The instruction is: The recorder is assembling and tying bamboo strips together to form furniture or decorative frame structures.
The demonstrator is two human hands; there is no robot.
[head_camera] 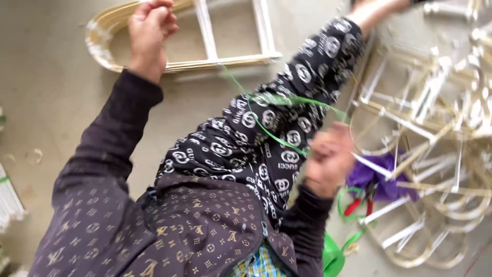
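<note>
My left hand [151,28] is raised at the upper left, closed in a fist over a curved bamboo frame [205,59] that lies on the floor. A thin green plastic strip [271,131] runs taut from that fist across my patterned trouser leg [266,123] down to my right hand [330,161]. The right hand is blurred and closed around the strip's lower end. The strip's meeting with the left fist is too fine to make out clearly.
A heap of pale bamboo frames and slats [435,102] fills the right side. Beside it lie a purple cloth [366,177], red-handled pliers [359,204] and a roll of green strap [333,256]. White sticks [7,200] show at the left edge on the concrete floor.
</note>
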